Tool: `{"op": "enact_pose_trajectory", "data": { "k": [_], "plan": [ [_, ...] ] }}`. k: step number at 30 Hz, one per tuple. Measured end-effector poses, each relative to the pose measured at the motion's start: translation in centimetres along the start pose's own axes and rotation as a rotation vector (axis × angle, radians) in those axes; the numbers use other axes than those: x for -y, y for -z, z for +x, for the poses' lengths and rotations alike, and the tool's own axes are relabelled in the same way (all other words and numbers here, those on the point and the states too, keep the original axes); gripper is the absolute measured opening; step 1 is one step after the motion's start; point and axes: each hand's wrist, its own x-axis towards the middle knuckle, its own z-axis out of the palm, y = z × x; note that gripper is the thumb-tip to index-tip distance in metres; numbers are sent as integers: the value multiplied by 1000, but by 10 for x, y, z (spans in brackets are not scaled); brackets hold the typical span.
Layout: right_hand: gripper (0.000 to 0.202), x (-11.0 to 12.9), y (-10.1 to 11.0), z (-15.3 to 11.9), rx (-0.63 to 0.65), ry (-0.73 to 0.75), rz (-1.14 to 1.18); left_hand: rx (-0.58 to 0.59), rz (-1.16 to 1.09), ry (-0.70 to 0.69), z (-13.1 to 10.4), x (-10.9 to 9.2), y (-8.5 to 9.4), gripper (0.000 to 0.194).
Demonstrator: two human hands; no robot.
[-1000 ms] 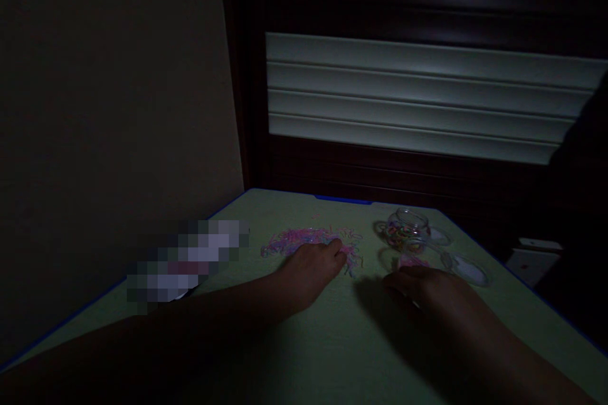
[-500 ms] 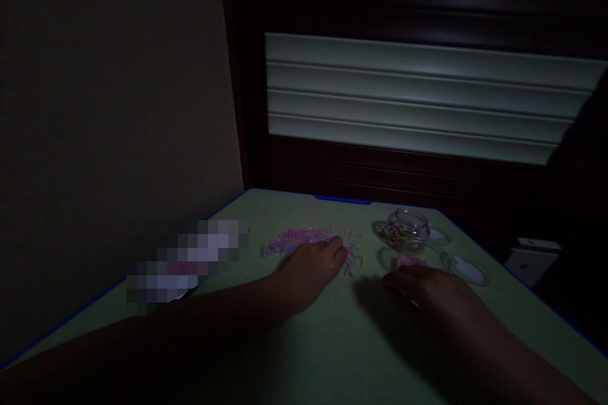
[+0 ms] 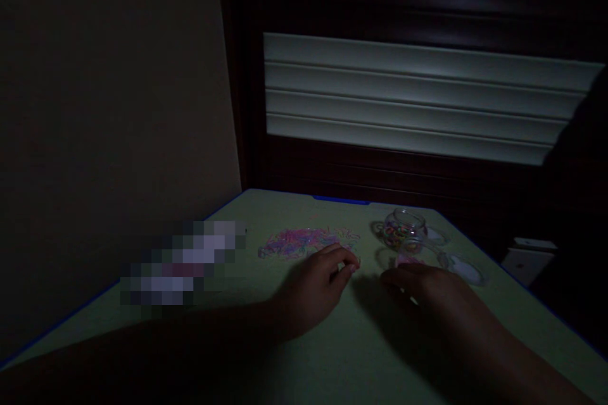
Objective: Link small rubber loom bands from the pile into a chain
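A spread pile of small rubber bands (image 3: pixel 297 242), mostly pink and purple, lies on the pale green table (image 3: pixel 332 361). At the pile's near right edge is my left hand (image 3: pixel 316 285), thumb and forefinger tips brought together; whatever they pinch is too small and dark to make out. My right hand (image 3: pixel 437 294) is curled at the near side of a clear jar (image 3: pixel 418 248) with pink bands in it. Its fingertips are in shadow, so what they grip is hidden. Behind stands another clear jar (image 3: pixel 403 218), holding multicoloured bands.
Two clear round lids, a near lid (image 3: pixel 463 267) and a far lid (image 3: pixel 436 236), lie right of the jars. A blurred-out object (image 3: pixel 185 266) rests along the table's left edge. Beyond the table are a wall (image 3: pixel 118 107), a slatted panel (image 3: pixel 403 101) and a white box (image 3: pixel 527 262).
My left hand has drawn back towards me and slightly right from over the pile, its thumb and forefinger now showing in a pinch. The right hand stays beside the near jar.
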Motion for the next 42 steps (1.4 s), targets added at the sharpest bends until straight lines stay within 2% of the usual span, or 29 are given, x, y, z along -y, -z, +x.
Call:
{"op": "enact_pose_trajectory", "data": {
  "k": [4,7,14,22,28,35,42],
  "plan": [
    [22,-1,-2,0,-24,0,52,50,-169,179,3,3,-2,18],
    [25,0,-2,0,-34,-16,87,92,-273,240,5,3,0,21],
    [31,0,-3,1,-9,0,89,201,-410,233,2,0,0,20],
    [19,0,-7,0,-9,26,84,237,-478,178,0,4,-4,19],
    [19,-1,-6,2,-9,24,60,265,-465,163,0,7,-5,21],
    [22,0,-5,1,20,30,52,284,-424,213,1,1,-3,23],
    [20,0,-4,1,-7,10,50,296,-452,221,1,0,-2,20]
  ]
}}
